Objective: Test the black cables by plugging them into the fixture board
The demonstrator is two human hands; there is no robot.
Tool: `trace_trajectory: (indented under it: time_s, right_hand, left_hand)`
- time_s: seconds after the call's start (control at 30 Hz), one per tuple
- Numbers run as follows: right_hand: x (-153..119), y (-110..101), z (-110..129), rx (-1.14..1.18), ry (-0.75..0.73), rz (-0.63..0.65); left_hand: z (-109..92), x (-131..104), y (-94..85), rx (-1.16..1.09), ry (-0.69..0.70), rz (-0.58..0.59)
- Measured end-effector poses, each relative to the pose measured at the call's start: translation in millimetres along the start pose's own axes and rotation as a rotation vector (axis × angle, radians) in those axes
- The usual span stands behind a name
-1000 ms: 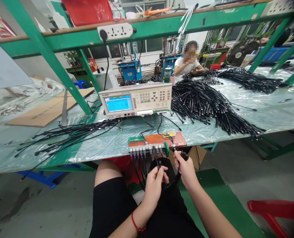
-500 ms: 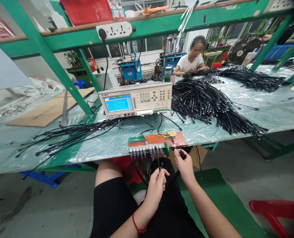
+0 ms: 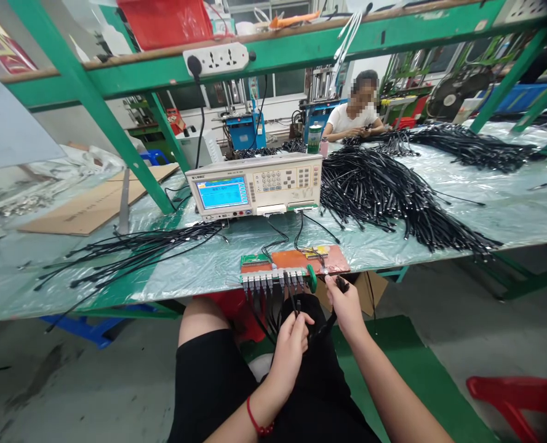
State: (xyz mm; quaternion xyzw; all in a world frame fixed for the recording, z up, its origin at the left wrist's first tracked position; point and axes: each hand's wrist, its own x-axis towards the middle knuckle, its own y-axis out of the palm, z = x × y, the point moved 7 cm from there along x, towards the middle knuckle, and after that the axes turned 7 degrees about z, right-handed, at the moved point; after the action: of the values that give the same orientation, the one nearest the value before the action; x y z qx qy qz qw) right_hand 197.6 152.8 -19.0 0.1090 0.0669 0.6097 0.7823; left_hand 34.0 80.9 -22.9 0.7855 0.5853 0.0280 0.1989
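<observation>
A: Where are the person's hands, and what do they hold?

B: Both are just off the front edge of the long table covered in clear plastic film, above the lap. The left hand is closed on a thin black cable with a small dark plug, plug end up. The right hand is curled round a bunch of black cable ends; whether its fingertips touch the board, one cannot tell

A: Which board?

B: The flat orange-red board along that front edge, its silver row of metal ports facing the lap. Black plugged-in cables hang from it, mostly left of the left hand, so room is tight there. An upright green disc stands at the row's right end

A: And farther out?

B: A beige box-shaped instrument with a blue screen sits behind the board, a strip of film-covered table between. A big heap of black cables spreads from its right side to the front edge. Past the right forearm, a flat green mat leaves open floor before the red plastic stool
</observation>
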Motion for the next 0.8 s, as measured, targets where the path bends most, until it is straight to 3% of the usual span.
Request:
trace_trajectory:
  time_s: [0.17, 0.4, 0.57, 0.8]
  right_hand:
    - [0, -1, 7, -0.032, 0.049, 0.022]
    - [-18, -13, -7, 0.132, 0.157, -0.096]
    - [-16, -4, -6, 0.128, 0.158, -0.04]
    - [-3, 12, 4, 0.083, 0.145, 0.077]
  left_hand:
    - [-8, -4, -1.6, 0.033, 0.085, -0.055]
    - [-13, -4, 2.0, 0.098, 0.098, -0.02]
    - [-3, -3, 3.8, 0.064, -0.009, 0.014]
    - [-2, -1, 3.3, 0.01, -0.015, 0.037]
